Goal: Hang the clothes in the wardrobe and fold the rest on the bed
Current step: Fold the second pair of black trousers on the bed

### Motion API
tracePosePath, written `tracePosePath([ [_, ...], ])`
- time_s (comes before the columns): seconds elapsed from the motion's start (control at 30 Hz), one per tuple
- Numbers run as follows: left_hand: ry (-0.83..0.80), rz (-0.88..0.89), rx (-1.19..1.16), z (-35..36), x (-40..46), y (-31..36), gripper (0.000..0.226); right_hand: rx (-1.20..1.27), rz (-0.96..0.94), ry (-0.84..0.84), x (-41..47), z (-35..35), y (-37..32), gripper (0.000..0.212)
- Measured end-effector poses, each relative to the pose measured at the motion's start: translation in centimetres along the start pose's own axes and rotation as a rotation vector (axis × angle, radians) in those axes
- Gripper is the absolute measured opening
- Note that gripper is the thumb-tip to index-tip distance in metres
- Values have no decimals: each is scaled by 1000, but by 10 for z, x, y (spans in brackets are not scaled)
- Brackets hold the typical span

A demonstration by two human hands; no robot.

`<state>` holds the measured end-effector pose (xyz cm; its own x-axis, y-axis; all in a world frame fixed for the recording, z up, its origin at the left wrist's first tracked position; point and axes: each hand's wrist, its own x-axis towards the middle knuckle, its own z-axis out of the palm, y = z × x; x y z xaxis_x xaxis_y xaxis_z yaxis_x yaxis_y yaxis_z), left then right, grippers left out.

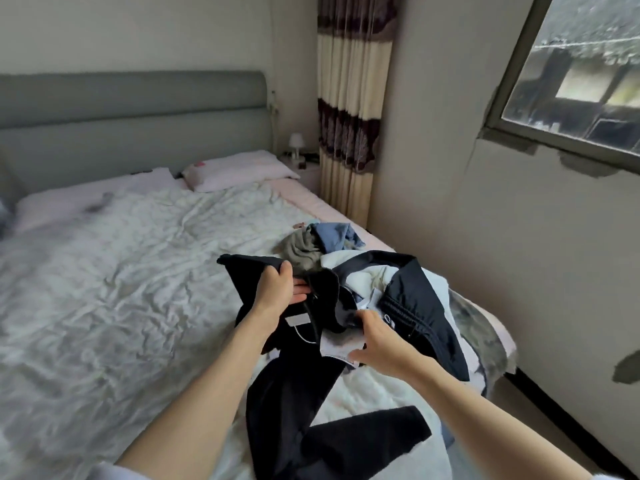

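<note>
You were sorting a black garment (pixel 277 341) out of the clothes pile (pixel 346 268) at the near right of the bed (pixel 104 271): your left hand (pixel 277 289) had its fingers curled round the garment's upper edge, and your right hand (pixel 377 337) pinched the cloth beside a white label. By my reading this was the picking-up step; next you needed to lift it free and shake it flat to fold or hang
</note>
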<state>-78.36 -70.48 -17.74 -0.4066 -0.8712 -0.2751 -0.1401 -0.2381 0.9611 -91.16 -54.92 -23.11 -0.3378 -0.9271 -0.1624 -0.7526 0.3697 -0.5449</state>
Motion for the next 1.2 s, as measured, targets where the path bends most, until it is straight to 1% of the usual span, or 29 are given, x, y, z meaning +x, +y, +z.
tracePosePath([
  [0.07,21,11,73,6,-25,24,36,-27,43,214,-26,-15,-3,17],
  [0.1,45,34,117,6,-41,36,35,-20,64,338,-44,-27,-4,11],
  [0.17,95,95,203,5,-78,59,31,5,70,613,-82,-57,-6,11],
  [0.2,133,137,289,3,-92,69,30,22,57,736,-92,-71,-7,8],
  [0.27,254,329,525,7,-137,82,31,46,29,899,-134,-102,-17,3],
  [0.3,334,469,602,13,-169,84,30,61,22,947,-165,-117,-21,5],
  [0.33,388,606,638,16,-187,82,26,71,13,983,-176,-127,-27,6],
  [0.37,400,751,653,23,-216,77,28,84,10,1029,-206,-139,-29,6],
  [0.4,374,877,708,29,-236,69,45,87,0,1067,-228,-149,-31,5],
  [0.43,289,934,815,34,-254,61,67,99,2,1098,-249,-157,-32,5],
  [0.47,194,973,939,40,-271,53,88,108,5,1137,-275,-166,-31,5],
  [0.5,112,976,1077,45,-285,46,102,114,20,1165,-296,-174,-31,8],
  [0.53,45,962,1180,54,-302,40,110,112,43,1204,-323,-183,-30,11],
  [0.57,-17,917,1227,60,-313,36,112,115,58,1234,-343,-190,-29,14],
  [0.6,-87,869,1210,67,-324,32,107,119,79,1271,-362,-197,-29,14],
  [0.63,-177,844,1120,76,-338,31,92,121,96,1313,-384,-204,-26,15],
  [0.7,-342,834,873,98,-367,29,39,128,126,1409,-424,-217,-23,17],
  [0.73,-408,825,780,110,-382,30,27,127,157,1455,-442,-224,-21,19],
  [0.77,-444,828,726,123,-397,36,25,138,200,1503,-462,-231,-19,20],
  [0.83,-450,842,660,145,-425,57,20,199,252,1595,-493,-247,-18,21],
  [0.9,-465,894,573,161,-452,91,21,249,267,1704,-524,-266,-22,23],
  [0.97,-486,968,460,167,-477,127,23,232,271,1810,-549,-285,-29,26],
  [1.03,-581,1030,369,164,-497,158,26,213,286,1891,-568,-300,-37,29],
  [1.07,-642,1059,370,159,-506,167,33,215,290,1904,-574,-305,-40,30],
  [1.13,-730,1160,491,149,-515,177,55,201,339,1891,-583,-309,-43,32],
  [1.2,-753,1293,637,139,-518,175,67,177,396,1856,-587,-306,-38,33],
])
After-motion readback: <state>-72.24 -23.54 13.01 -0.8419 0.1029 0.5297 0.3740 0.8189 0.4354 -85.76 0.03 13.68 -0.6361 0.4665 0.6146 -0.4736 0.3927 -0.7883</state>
